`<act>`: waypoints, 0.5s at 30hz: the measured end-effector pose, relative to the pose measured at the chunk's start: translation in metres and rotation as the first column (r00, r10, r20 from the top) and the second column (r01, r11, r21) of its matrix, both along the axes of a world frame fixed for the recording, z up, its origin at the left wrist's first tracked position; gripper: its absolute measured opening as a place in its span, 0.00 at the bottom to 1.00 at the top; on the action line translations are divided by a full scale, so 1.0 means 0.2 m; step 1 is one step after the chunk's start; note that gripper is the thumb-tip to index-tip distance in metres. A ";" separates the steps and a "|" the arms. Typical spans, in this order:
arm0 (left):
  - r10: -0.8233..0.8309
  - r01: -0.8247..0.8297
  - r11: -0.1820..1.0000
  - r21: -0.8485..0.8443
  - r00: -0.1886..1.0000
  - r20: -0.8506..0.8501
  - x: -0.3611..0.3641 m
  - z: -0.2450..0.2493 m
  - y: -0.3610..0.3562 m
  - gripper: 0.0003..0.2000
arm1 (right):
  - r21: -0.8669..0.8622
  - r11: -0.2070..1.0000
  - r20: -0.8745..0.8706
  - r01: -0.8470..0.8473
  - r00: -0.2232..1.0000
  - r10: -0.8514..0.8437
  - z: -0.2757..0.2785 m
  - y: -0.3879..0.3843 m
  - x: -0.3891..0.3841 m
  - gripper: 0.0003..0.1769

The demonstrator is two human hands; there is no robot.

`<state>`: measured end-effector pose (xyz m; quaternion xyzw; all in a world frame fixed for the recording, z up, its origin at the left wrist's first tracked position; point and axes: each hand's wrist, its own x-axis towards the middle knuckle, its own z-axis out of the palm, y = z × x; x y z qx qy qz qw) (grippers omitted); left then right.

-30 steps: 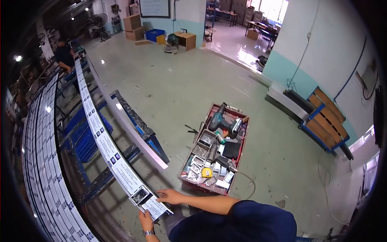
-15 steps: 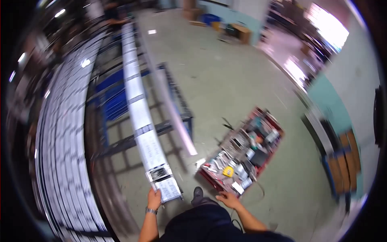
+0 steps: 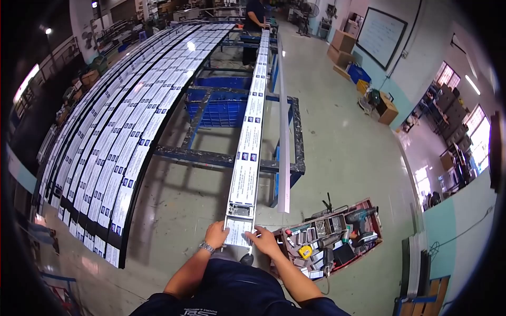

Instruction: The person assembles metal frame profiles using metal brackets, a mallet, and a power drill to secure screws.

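White rail (image 3: 244, 179) between left hand (image 3: 216, 235), right hand (image 3: 266, 241)

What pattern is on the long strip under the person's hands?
White film with small dark squares repeated along the long strip; head view.

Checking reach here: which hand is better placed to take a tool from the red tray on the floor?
Right, probably. The right hand rests on the end of the labelled profile, on the side nearest the tool tray; the left hand is on its opposite edge.
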<state>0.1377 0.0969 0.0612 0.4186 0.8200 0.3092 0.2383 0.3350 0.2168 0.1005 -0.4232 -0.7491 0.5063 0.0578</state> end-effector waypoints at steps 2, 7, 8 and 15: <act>0.058 -0.058 0.998 -0.004 0.998 0.012 0.00 0.01 0.03 0.16 | 0.015 0.999 0.016 0.037 0.999 -0.038 -0.05 0.01 -0.04 0.40; 0.063 -0.031 0.973 -0.227 0.989 0.136 -0.06 0.07 0.10 0.28 | 0.065 0.980 0.123 0.190 0.973 -0.197 -0.15 0.04 -0.12 0.44; 0.023 0.006 0.971 -0.241 0.993 0.118 -0.08 0.04 0.13 0.31 | 0.069 0.977 0.130 0.200 0.970 -0.207 -0.21 0.06 -0.14 0.46; 0.014 0.082 0.935 -0.346 0.964 0.267 -0.12 -0.06 0.16 0.32 | 0.085 0.975 0.237 0.205 0.946 -0.220 -0.20 0.08 -0.20 0.41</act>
